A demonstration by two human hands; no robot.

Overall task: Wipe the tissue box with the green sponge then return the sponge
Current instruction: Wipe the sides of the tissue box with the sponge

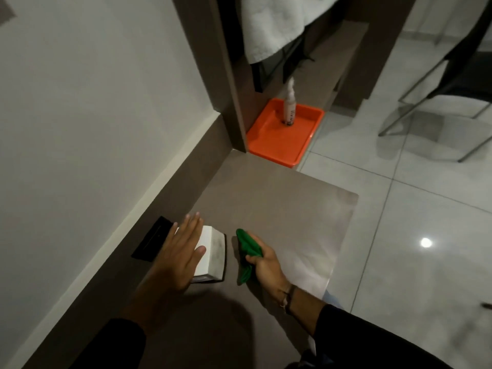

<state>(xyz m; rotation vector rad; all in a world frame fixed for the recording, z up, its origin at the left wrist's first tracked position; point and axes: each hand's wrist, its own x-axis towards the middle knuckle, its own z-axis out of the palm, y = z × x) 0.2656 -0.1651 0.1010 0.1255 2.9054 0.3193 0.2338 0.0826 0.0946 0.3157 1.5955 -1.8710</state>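
Tissue box point(213, 253) sits on our brown counter point(269, 209) close to the wall, our left hand point(179, 255) laid flat across its top with fingers point(190, 223) spread and gripping nothing. Just beside it, not touching, our right hand point(263, 265) clenches the green sponge point(246, 251). No writing on the box is legible. Farther along, an orange tray point(282, 137) holds a pale bottle point(289, 107) whose dark label print we cannot read. A white towel point(274, 25) hangs above.
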